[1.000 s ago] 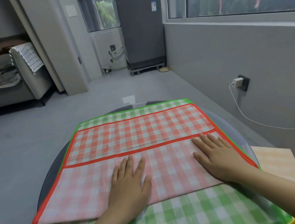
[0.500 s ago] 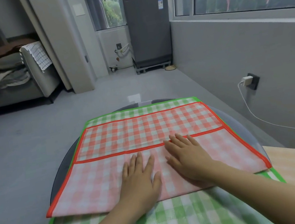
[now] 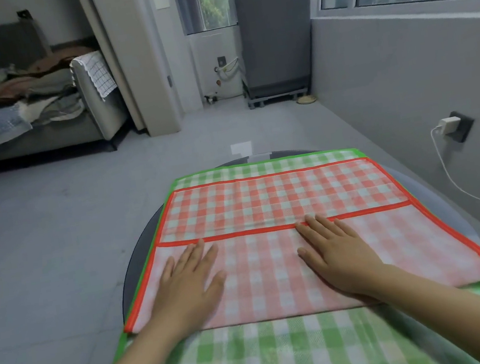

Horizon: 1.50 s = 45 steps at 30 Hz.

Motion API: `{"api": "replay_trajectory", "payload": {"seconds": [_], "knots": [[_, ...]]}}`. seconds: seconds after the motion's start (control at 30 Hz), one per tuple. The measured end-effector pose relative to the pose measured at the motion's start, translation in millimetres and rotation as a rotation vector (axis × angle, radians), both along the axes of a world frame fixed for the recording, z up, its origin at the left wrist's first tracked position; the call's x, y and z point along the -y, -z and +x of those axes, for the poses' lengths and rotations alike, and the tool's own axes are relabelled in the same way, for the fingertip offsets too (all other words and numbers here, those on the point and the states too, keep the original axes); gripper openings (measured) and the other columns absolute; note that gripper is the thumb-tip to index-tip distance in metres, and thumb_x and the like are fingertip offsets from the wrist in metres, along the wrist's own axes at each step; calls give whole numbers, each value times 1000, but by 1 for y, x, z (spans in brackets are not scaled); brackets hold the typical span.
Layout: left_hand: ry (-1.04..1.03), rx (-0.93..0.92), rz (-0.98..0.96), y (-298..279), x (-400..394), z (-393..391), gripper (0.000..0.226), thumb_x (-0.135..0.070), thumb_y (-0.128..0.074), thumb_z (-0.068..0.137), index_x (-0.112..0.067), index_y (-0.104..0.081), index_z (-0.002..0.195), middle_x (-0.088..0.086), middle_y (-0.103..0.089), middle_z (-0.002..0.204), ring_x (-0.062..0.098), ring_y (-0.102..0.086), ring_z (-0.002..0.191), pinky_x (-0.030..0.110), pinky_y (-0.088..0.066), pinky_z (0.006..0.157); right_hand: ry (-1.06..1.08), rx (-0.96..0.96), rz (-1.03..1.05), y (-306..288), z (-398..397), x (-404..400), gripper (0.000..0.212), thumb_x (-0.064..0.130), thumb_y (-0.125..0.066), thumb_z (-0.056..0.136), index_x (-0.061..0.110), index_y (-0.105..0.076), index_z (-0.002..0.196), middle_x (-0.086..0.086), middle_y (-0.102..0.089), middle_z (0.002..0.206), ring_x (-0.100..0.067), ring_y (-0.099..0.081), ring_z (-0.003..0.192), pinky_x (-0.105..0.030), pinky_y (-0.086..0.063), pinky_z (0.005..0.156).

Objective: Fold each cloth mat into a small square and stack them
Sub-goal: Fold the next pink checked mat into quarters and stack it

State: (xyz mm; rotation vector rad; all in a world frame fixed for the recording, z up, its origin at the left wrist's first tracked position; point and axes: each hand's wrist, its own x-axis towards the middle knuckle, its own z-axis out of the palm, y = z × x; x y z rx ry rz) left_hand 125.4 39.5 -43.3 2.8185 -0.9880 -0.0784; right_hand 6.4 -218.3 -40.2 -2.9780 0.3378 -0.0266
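Both hands, left hand [image 3: 186, 277] and right hand [image 3: 337, 256], press flat, fingers straight, on the red-checked, orange-hemmed cloth mat [image 3: 281, 200]; thin and limp, it likely lifts best by its hemmed corners.

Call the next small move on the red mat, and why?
Probably fold it sideways, one short end onto the other. The red mat is only partly folded, still a wide rectangle on the green mat, with left hand and right hand pressing the flap flat.

Both hands flat, palms down: left hand [image 3: 189, 277] fingers toward 1 o'clock, right hand [image 3: 336, 253] toward 11.
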Motion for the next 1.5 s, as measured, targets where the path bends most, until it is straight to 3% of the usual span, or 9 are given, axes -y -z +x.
{"api": "replay_trajectory", "payload": {"seconds": [0.13,0.23,0.33,0.47,0.6,0.77,1.0,1.23,1.5], "knots": [[20,-5,-31,0,-16,8,86,-68,8,69,-38,-5,148,-13,6,157,-5,17,136,30,10,117,-9,16,9,1,-1,-1,94,73,20,69,31,-3,149,8,2,157,-10,6,145,-31,6,116],[27,-21,-42,-1,-16,5,88,-69,7,69,-36,-8,149,-10,3,158,-1,13,140,31,10,117,1,17,25,-1,-1,-3,69,63,-2,88,31,-6,149,7,0,158,-12,5,145,-32,4,117],[29,-92,-159,-7,-13,-4,87,-75,-6,68,-38,-30,143,-10,-15,156,7,-5,144,32,2,116,-34,64,38,-5,-4,-4,55,53,-21,96,32,-22,147,5,-14,157,-16,-7,145,-33,-6,117],[104,-268,-433,-14,-2,-33,48,-74,-42,70,-45,-61,103,-28,-48,121,-1,-39,121,34,-31,108,-172,117,142,-9,-22,-10,65,73,-17,81,40,-52,124,18,-49,130,-9,-36,123,-29,-30,104],[201,-342,-526,-13,9,-62,23,-61,-65,67,-41,-67,78,-26,-55,102,-7,-44,110,29,-35,101,-263,163,256,-11,-49,-15,45,72,-36,78,43,-62,101,28,-48,105,2,-39,106,-20,-33,93],[196,-326,-509,-12,19,-71,11,-42,-77,70,-37,-67,70,-22,-55,100,-9,-41,107,29,-32,101,-296,185,333,-10,-71,-12,36,70,-52,72,41,-66,88,30,-50,101,4,-43,107,-13,-35,88],[245,-211,-446,-13,28,-74,13,-39,-71,78,-30,-62,74,-20,-52,93,-6,-41,99,22,-30,95,-268,277,248,-8,-70,-23,28,52,-51,81,28,-66,84,20,-57,90,-2,-49,91,-13,-38,80],[317,-227,-267,-30,28,-94,16,-40,-64,84,-27,-58,77,-19,-44,101,4,-36,106,20,-25,98,-320,105,241,-29,-81,-28,11,40,-56,88,31,-55,82,15,-54,97,-2,-45,95,-13,-38,83],[502,-317,-43,-41,21,-119,17,-42,-61,84,-25,-60,85,-17,-37,116,1,-27,112,22,-21,98,-444,-5,297,-32,-110,-32,14,36,-60,82,23,-64,84,12,-52,93,-3,-45,92,-20,-41,82]]}}
